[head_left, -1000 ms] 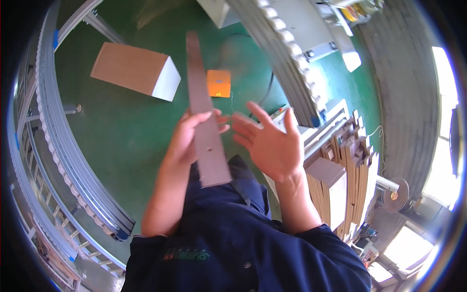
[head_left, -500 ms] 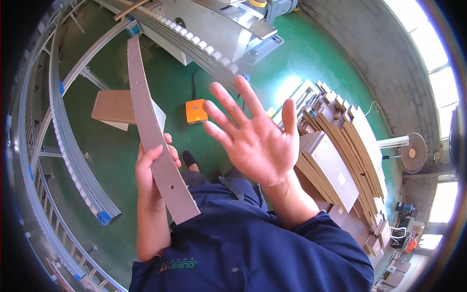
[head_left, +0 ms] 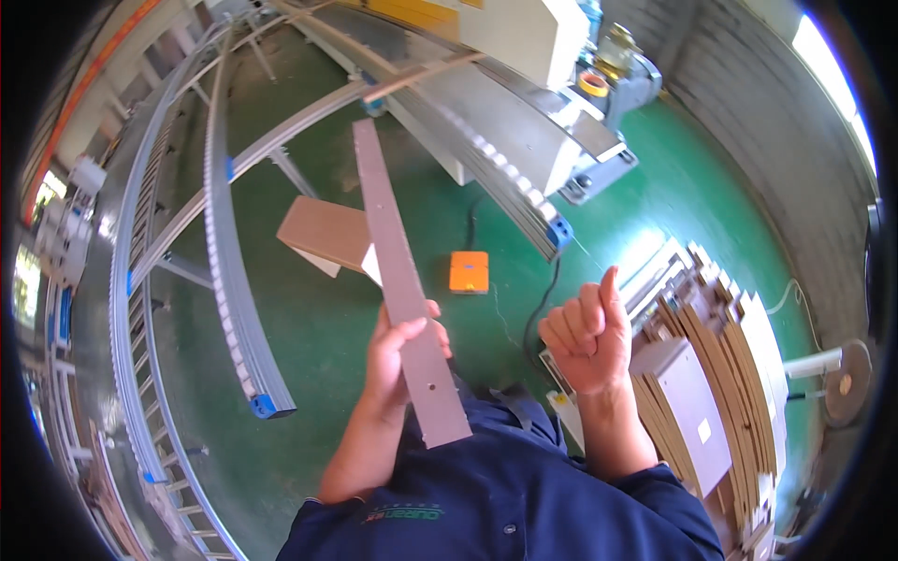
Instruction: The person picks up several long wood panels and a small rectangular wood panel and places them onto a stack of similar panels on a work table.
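A long narrow board (head_left: 397,248), greyish-pink with small holes along it, is gripped near its lower end by my left hand (head_left: 393,355). The thumb lies across its face and the fingers wrap round the far edge. The board slants upward, its top end leaning a little to the left. Apart from it, on the right, my right hand (head_left: 587,338) is raised with the fingers curled in and the thumb pointing up. Nothing shows in that hand.
Roller conveyor rails (head_left: 238,271) run along the left, and another rail (head_left: 505,182) borders a machine ahead. On the green floor lie a brown panel (head_left: 327,229) and an orange box (head_left: 469,272). Stacked boards (head_left: 687,402) stand at the right beside a round fan (head_left: 847,383).
My right hand has gone from spread fingers to curled fingers with the thumb up. My left hand keeps its hold on the board. The whole view has shifted.
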{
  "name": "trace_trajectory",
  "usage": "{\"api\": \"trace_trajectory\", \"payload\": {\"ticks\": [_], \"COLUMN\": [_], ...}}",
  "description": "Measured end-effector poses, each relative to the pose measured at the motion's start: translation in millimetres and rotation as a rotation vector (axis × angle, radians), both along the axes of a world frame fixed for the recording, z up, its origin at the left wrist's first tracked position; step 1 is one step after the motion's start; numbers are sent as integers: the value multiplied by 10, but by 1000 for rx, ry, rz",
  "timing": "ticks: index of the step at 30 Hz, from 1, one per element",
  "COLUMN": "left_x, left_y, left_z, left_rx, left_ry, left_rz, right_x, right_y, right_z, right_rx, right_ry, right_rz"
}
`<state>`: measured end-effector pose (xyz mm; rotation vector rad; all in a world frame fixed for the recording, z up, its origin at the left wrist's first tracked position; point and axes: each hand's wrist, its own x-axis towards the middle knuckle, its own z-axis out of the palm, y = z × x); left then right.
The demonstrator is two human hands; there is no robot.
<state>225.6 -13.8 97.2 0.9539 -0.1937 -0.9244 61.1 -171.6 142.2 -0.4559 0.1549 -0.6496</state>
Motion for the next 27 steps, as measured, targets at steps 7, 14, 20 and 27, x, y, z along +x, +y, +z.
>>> {"api": "trace_trajectory", "payload": {"ticks": [7, 14, 20, 27], "left_x": [419, 1093, 1822, 2635], "left_y": [17, 21, -15, -271], "left_z": [-293, -777, -1097, -1101], "left_rx": [-28, 73, 120, 132], "left_ry": [120, 173, 227, 269], "left_rz": [51, 171, 252, 265], "right_x": [704, 2778, 4423, 5136], "right_y": [-646, -1509, -2192, -2497], "right_z": [-846, -1644, -1539, -1926], "right_rx": [-14, 74, 268, 262], "right_ry": [400, 438, 330, 340], "right_rz": [-106, 125, 69, -197]}}
